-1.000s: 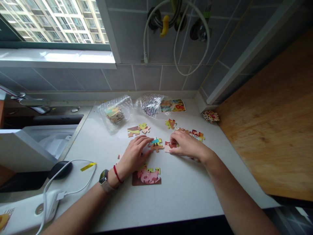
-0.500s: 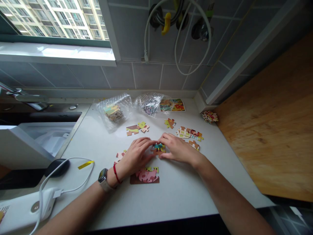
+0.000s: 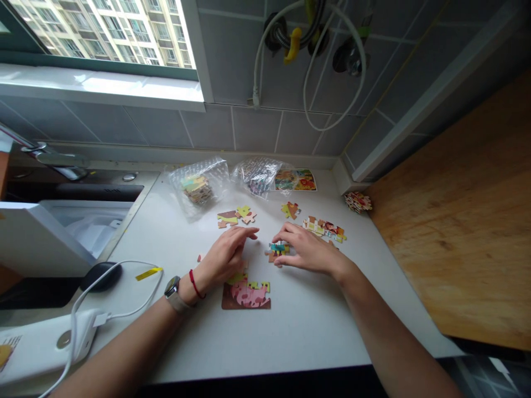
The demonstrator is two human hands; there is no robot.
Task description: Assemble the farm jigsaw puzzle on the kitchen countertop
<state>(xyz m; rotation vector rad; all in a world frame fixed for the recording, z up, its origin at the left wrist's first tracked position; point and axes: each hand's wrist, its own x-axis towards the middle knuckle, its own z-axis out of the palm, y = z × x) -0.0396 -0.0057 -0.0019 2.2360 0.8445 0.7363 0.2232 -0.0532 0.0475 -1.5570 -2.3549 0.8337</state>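
Puzzle pieces (image 3: 279, 249) gripped in my right hand (image 3: 305, 249) lie well back from the front edge of the counter (image 3: 315, 331), while my loosely open left hand (image 3: 226, 254), if dragged low, could split the pig puzzle (image 3: 249, 296).

1 L hand (image 3: 224, 255), 1 R hand (image 3: 309, 250), 2 clr bags (image 3: 199, 188), 1 watch (image 3: 172, 286); pzl pcs (image 3: 227, 218) overlap, can't ct.

White counter (image 3: 311, 326): right hand (image 3: 309, 250) has thumb and fingers about a blue-and-yellow puzzle section (image 3: 277, 249); left hand (image 3: 224, 255), fingers extended, partly hides pig puzzle (image 3: 249, 296). Farther back: loose pieces (image 3: 227, 218), clear plastic bag (image 3: 199, 190) holding more, picture card (image 3: 307, 179) near tiled wall (image 3: 255, 127)
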